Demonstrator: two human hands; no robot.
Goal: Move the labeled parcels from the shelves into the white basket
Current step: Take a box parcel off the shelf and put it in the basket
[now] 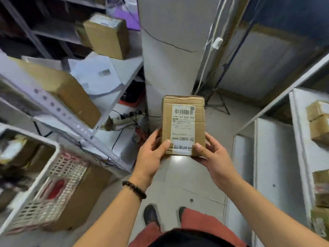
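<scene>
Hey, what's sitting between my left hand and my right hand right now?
The labeled cardboard parcel: the left hand and right hand grip its lower corners, as the head view shows.

Cardboard parcel (183, 124), one: held upright over the floor (178, 175), white barcoded shipping label facing the camera.
Left hand (151, 157): grips the parcel's lower left edge, thumb on its front; beaded bracelet (134, 189) at the wrist.
Right hand (211, 157): grips the lower right corner, thumb on the label's edge.
White basket (58, 175): lattice-walled, lower left; contents blurred.
Left shelves (58, 109): two brown boxes (106, 35) (71, 93) and a white mailer bag (94, 75).
Right shelves (274, 157): several small brown boxes (318, 120).
Power strip (122, 118): on the floor beside the grey pillar (170, 50).
</scene>
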